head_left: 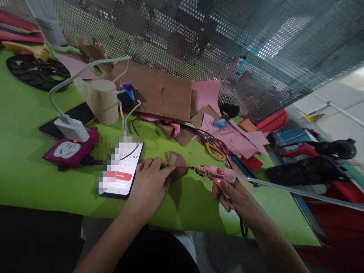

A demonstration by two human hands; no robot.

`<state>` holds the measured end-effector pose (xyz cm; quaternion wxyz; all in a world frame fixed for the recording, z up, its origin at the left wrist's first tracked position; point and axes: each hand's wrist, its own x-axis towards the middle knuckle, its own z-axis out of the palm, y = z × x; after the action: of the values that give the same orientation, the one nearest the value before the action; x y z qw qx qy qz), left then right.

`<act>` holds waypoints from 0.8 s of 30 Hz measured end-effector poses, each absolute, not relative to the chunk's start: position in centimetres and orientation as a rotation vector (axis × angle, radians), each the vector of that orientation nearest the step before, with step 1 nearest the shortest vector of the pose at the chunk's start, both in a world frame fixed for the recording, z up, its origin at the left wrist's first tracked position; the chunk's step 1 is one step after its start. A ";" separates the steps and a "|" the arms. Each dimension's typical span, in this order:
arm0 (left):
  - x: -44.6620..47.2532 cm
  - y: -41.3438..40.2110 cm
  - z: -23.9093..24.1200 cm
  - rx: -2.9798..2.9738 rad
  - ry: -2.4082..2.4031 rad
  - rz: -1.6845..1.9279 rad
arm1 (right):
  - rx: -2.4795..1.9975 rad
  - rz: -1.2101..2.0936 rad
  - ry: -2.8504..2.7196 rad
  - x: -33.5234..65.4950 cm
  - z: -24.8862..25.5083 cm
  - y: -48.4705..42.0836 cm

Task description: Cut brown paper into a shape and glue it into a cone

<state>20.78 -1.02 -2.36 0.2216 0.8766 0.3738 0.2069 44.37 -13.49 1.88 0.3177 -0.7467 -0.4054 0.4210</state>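
Note:
My left hand (150,185) pinches a small folded brown paper piece (176,165) just above the green table (34,182). My right hand (236,197) is wrapped round a pink glue gun (218,173), whose nozzle points left and touches the brown piece. A long clear glue stick (298,191) juts out of the back of the gun to the right. Both hands are closed on what they hold.
A phone (122,170) with a lit screen lies left of my left hand. Behind it are a purple power strip (71,149) with a white plug, a brown paper roll (105,100), brown card (159,93), pink paper scraps (241,142) and yellow-handled scissors (214,149). A perforated metal screen (227,45) stands at the back.

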 end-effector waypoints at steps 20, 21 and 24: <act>20.7 -1.1 -2.2 2.419 1.042 0.576 | -1.965 1.119 -1.104 44.4 1.8 -13.5; 20.8 -1.1 -2.2 2.419 1.042 0.576 | -1.964 1.121 -1.101 44.4 1.9 -13.5; 20.8 -1.0 -2.2 2.418 1.036 0.569 | -1.959 1.119 -1.096 44.1 2.2 -13.5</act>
<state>20.80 -1.01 -2.25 0.2231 0.8758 0.3750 0.2061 44.10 -13.51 2.17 0.3116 -0.7421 -0.4152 0.4240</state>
